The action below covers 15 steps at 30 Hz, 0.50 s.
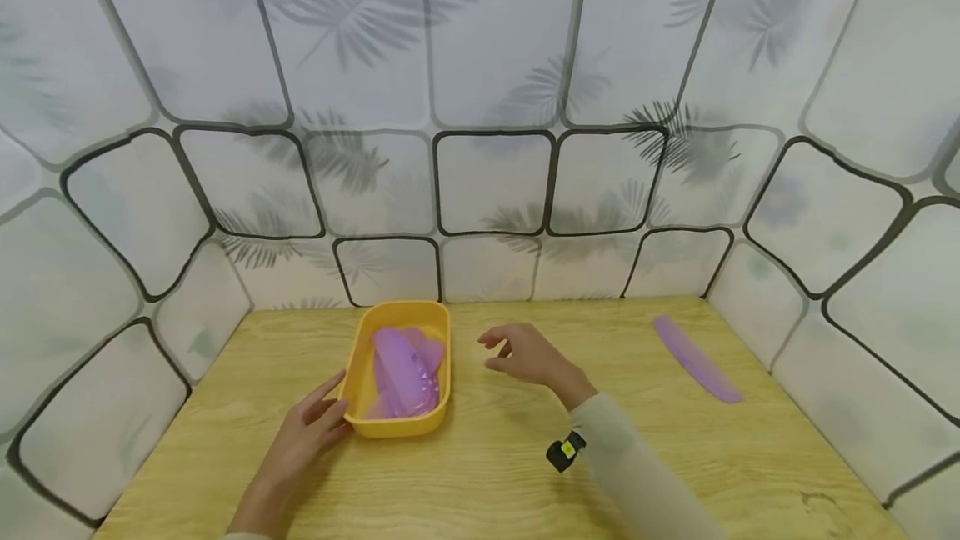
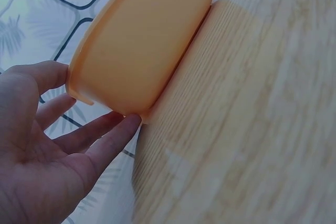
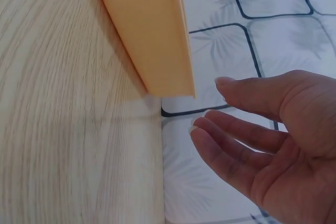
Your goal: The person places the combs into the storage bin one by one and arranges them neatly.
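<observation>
A yellow plastic basin [image 1: 393, 428] sits on the wooden table, left of the middle. Inside it lie overlapping purple translucent pieces [image 1: 405, 369]; their exact kind is unclear. My left hand [image 1: 303, 432] touches the basin's outer wall at its near left corner, fingers mostly straight, also seen from the left wrist view against the basin [image 2: 142, 35]. My right hand [image 1: 528, 354] hovers to the right of the basin, fingers loosely bent and holding nothing. The right wrist view shows that hand [image 3: 273, 140] apart from the basin's wall [image 3: 147, 30].
At the right of the table [image 1: 510, 490] lies a long, slightly curved purple flat piece [image 1: 697, 358], comb-like in outline. Patterned white cloth walls [image 1: 495, 182] with dark outlines and leaf prints enclose the table's back and sides. A small black device [image 1: 566, 451] is on the right wrist.
</observation>
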Each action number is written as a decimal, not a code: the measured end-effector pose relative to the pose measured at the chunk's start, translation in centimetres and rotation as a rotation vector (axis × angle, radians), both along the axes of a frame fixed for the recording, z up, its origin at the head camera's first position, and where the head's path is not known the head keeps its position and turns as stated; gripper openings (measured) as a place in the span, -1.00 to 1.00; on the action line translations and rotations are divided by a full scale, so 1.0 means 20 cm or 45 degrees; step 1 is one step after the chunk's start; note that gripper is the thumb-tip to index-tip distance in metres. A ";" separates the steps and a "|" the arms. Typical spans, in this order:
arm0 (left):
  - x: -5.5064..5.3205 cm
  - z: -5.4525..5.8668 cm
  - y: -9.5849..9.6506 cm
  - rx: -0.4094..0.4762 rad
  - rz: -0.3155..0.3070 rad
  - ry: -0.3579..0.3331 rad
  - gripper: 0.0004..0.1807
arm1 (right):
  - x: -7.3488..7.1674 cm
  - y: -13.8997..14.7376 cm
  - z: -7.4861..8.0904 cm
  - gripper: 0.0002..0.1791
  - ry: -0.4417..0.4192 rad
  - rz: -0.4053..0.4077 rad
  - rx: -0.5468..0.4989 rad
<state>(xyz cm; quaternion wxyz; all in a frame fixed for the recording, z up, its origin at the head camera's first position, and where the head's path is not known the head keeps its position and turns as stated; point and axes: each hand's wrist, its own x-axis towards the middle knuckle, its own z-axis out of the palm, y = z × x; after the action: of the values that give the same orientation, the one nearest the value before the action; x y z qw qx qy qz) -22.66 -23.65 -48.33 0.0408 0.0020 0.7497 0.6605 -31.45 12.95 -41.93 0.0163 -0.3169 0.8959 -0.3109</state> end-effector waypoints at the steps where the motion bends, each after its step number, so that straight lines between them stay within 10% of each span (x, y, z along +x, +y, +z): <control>1: 0.00 0.00 0.00 -0.004 0.004 0.001 -0.34 | 0.00 0.01 0.00 -0.60 -0.007 -0.006 0.003; 15: 0.01 0.01 -0.01 0.022 -0.012 0.000 -0.33 | 0.00 0.22 0.00 -0.59 0.005 -0.108 0.040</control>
<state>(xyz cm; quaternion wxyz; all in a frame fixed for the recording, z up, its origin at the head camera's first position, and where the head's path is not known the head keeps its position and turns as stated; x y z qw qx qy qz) -22.48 -23.79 -48.22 0.0438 0.0059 0.7439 0.6669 -31.46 17.32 -41.96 0.0063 -0.2788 0.9133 -0.2967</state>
